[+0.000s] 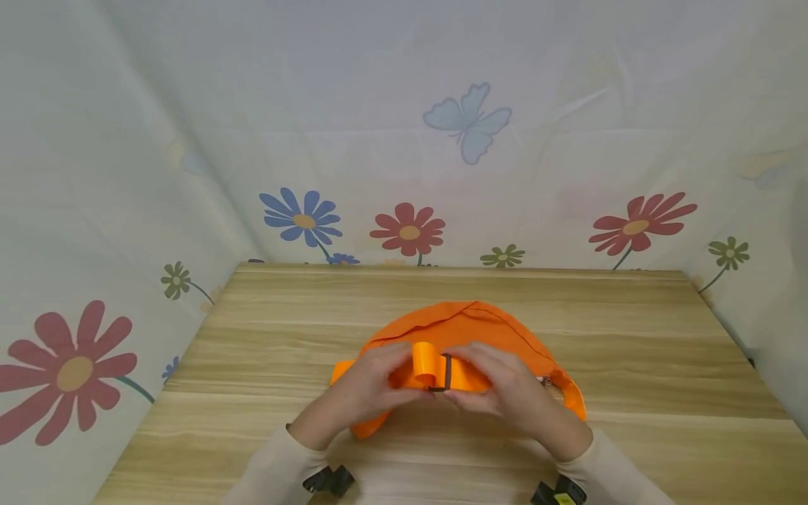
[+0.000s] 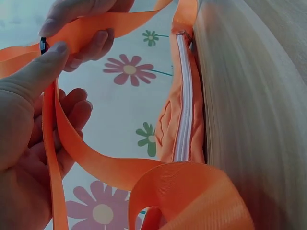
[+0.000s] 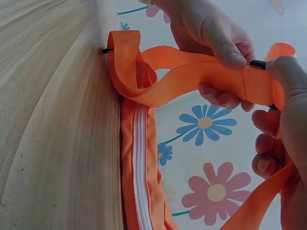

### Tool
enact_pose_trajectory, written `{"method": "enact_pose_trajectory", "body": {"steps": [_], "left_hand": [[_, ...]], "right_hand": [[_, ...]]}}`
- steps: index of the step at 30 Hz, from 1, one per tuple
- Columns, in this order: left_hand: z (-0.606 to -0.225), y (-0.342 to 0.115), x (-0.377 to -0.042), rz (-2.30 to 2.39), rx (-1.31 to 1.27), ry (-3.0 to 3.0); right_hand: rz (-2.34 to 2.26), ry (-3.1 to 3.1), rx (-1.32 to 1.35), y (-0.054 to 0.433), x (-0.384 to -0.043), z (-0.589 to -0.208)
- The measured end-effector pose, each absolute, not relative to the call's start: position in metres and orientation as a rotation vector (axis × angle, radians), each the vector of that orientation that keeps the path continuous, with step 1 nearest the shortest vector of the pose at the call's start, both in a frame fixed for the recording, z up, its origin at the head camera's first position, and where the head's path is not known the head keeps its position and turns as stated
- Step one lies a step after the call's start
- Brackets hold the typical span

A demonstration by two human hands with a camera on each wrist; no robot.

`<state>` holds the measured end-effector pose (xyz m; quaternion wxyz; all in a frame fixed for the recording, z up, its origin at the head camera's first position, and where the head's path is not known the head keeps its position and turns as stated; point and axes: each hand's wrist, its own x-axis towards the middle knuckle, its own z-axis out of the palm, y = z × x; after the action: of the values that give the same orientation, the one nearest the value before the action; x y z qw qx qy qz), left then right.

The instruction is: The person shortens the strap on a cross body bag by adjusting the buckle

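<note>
An orange waist bag (image 1: 467, 326) with a white zipper (image 2: 184, 100) lies on the wooden table. Above its near side, both hands hold its orange webbing strap (image 1: 424, 361) at a dark slide buckle (image 1: 447, 372). My left hand (image 1: 375, 382) pinches the strap left of the buckle, thumb near the buckle. My right hand (image 1: 508, 386) pinches the webbing just right of it, fingers over the top and thumb below. Between the hands a short strap loop stands up. In the right wrist view another black fitting (image 3: 107, 50) shows on the looped strap.
The wooden table (image 1: 284, 308) extends around the bag. A white curtain (image 1: 353, 91) printed with flowers and a butterfly hangs behind and at both sides. Black devices (image 1: 330, 481) sit at both wrists, near the light sleeves (image 1: 278, 466).
</note>
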<state>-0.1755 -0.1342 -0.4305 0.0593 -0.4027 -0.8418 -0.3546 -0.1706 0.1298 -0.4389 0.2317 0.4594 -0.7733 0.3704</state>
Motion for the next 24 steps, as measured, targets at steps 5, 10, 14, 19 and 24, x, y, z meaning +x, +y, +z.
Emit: {"method": "enact_pose_trajectory", "body": {"steps": [5,10,14,19,24], "left_hand": [[-0.429,-0.136,-0.175,-1.017,-1.222,-2.544],[-0.427,-0.139,-0.173,-0.984,-1.206,-2.574],[-0.426,-0.144,-0.172,-0.942,-1.182,-2.592],[-0.426,-0.148,-0.172,-0.930,-1.140,-2.639],[-0.427,-0.155,-0.172,-0.940,-1.057,-2.727]], "right_hand": [[1.036,-2.138,1.268,0.131,-0.170,-0.439],[1.060,-2.183,1.259,0.133,-0.168,-0.439],[1.076,-2.202,1.262,0.135,-0.168,-0.439],[1.073,-2.172,1.269,0.135,-0.169,-0.439],[1.067,-2.128,1.247,0.137,-0.171,-0.439]]}}
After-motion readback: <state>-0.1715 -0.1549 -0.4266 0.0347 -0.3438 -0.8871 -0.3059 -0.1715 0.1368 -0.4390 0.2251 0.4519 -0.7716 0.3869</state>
